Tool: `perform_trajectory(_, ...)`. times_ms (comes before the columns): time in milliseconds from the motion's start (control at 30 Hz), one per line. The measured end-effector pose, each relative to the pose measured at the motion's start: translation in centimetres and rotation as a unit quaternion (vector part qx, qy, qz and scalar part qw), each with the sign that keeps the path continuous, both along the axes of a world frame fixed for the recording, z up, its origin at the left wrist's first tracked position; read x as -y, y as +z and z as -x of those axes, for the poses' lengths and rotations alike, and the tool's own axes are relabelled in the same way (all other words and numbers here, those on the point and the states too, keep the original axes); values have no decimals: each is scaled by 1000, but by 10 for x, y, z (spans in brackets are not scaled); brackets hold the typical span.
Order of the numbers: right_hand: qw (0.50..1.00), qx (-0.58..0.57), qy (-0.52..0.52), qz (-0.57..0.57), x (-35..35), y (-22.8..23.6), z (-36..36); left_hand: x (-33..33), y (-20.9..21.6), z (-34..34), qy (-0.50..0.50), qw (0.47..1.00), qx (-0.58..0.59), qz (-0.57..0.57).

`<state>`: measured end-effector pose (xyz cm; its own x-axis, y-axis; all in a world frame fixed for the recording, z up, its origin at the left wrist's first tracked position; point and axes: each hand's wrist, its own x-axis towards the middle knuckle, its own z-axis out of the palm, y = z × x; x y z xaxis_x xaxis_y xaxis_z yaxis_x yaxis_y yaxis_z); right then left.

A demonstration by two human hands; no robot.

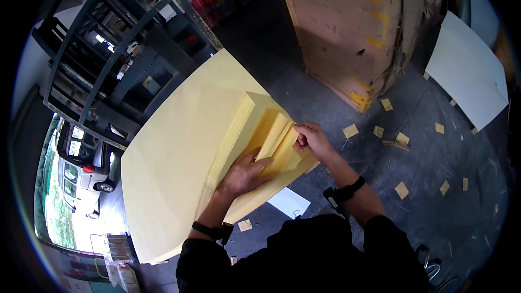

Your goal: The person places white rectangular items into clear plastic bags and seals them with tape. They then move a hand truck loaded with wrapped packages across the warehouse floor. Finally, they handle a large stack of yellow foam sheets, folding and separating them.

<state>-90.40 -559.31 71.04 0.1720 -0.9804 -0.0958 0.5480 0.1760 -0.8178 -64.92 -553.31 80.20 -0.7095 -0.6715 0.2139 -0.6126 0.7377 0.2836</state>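
Note:
A broad pile of pale yellow sheets (179,125) lies in front of me, its near part folded or lifted into a thick stack with a layered edge (234,126). Against the deeper yellow sheets beside that edge rests a narrower bundle of yellow sheets (274,138). My left hand (244,176) lies with fingers apart at the bundle's near end, touching it. At the bundle's far right corner, my right hand (310,138) is closed, thumb and fingers pinching the edge of the yellow sheets. How many sheets it pinches is hidden.
A large taped cardboard box (347,32) stands ahead to the right. Dark metal machinery (130,59) is at the far left. Yellow paper scraps (402,190) dot the floor, a white sheet (289,202) lies close by, and a pale board (469,70) sits far right.

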Motion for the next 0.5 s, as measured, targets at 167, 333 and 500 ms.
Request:
perform_trajectory(167,1000,4,4,-2,-2,-1,-1,1,-7,-3,0,1000,-4,-11)
perform_trajectory(333,998,64,3,-16,-7,-6,2,0,-6,-3,10,1000,-1,-22)
perform_trajectory(500,937,-292,-65,183,-8,-11,0,8,-17,-7,-15,998,-3,68)
